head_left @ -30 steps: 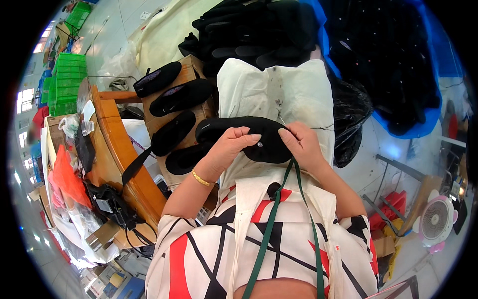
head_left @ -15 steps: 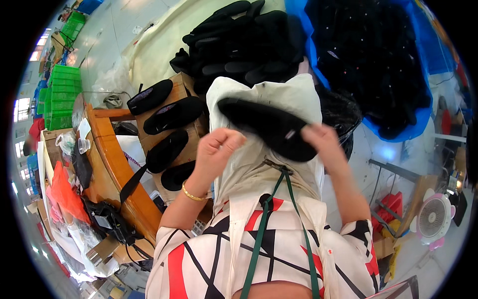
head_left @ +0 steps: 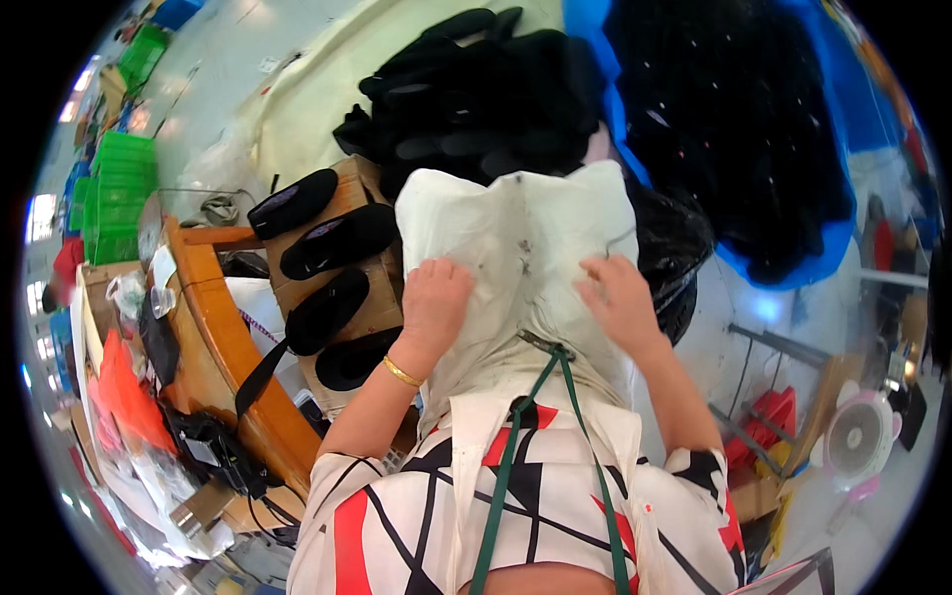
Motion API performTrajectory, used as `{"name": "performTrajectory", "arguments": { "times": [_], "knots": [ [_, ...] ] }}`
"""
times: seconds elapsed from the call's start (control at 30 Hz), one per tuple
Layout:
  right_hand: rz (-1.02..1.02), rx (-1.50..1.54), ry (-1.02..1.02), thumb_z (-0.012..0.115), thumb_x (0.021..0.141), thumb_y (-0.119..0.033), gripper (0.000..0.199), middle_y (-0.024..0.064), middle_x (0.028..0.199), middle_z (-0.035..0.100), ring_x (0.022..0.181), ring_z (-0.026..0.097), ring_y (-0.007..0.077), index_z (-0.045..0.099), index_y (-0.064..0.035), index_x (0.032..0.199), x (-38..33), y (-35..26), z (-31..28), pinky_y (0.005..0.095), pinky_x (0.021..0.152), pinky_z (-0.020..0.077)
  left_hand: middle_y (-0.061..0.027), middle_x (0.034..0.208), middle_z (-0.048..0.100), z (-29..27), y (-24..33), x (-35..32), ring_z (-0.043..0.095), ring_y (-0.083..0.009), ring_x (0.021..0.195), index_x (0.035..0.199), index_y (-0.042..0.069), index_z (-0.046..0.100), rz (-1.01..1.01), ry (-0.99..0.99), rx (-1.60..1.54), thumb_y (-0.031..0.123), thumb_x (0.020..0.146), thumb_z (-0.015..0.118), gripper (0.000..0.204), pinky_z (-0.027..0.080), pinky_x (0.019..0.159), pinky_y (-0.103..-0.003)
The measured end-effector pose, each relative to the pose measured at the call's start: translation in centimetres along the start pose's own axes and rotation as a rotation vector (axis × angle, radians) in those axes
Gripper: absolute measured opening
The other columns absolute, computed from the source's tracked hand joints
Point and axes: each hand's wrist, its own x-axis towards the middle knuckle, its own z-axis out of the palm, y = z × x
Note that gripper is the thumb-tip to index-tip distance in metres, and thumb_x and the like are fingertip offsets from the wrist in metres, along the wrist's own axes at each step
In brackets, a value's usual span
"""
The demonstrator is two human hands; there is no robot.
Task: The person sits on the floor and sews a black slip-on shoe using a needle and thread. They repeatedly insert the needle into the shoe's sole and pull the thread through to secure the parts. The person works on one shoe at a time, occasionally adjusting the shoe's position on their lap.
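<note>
Both my hands rest over the off-white apron (head_left: pixel 521 218) spread across my lap. My left hand (head_left: pixel 436 302), with a gold bangle at its wrist, lies on the apron's left side. Its fingers are curled under, and whatever is in them is hidden. My right hand (head_left: pixel 617 302) is at the apron's right side, fingers loosely bent and apart, nothing visible in it. A small dark metal tool (head_left: pixel 543 344) on a green cord (head_left: pixel 511 466) lies on the apron between my wrists. To the left, several black shoes (head_left: pixel 337 241) rest on a cardboard box (head_left: pixel 347 183).
Beyond my knees lies a heap of black shoes (head_left: pixel 486 89) on a pale sheet (head_left: pixel 327 59). A blue-lined container (head_left: pixel 838 233) of black pieces stands far right, beside a black plastic bag (head_left: pixel 674 248). A wooden frame (head_left: pixel 213 297) is left; a fan (head_left: pixel 858 436) is right.
The black shoe at my right hand has left it and no longer lies over my lap. My right hand has moved slightly left; my left hand has settled on the apron.
</note>
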Motion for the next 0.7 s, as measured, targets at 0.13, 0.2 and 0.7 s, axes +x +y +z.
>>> {"name": "performTrajectory", "arguments": {
  "times": [0.13,0.2,0.7],
  "knots": [
    [-0.192,-0.429,-0.064,0.072,0.079,-0.018,0.021,0.0122,0.084,0.057,0.090,0.056,0.0330,0.064,-0.0049,0.093,-1.3,0.8,1.7,0.0423,0.078,0.0465,-0.0084,0.086,0.054,0.1,-1.4,0.1,0.055,-0.0284,0.085,0.082,0.009,0.058,0.036,0.088,-0.078,0.018,0.079,0.073,0.017,0.045,0.074,-0.041],
    [-0.194,-0.440,-0.153,0.072,0.078,-0.016,0.017,0.0123,0.083,0.057,0.090,0.055,0.0331,0.063,-0.0061,0.089,-1.3,2.0,1.7,0.0429,0.078,0.0457,-0.0090,0.086,0.055,-0.4,-1.2,0.1,0.055,-0.0299,0.086,0.082,0.009,0.058,-0.060,0.165,-0.206,0.017,0.080,0.072,0.017,0.046,0.074,-0.041],
    [0.190,0.431,0.048,0.055,0.099,-0.006,0.029,0.0038,0.080,0.058,0.075,0.058,0.0113,0.054,0.0004,0.127,0.5,-4.2,1.1,0.0259,0.073,0.0481,-0.0123,0.090,0.063,-3.1,1.4,0.8,0.062,-0.0302,0.084,0.088,0.005,0.067,-0.065,0.229,-0.602,0.013,0.087,0.067,0.008,0.051,0.074,-0.037]
  ]
}}
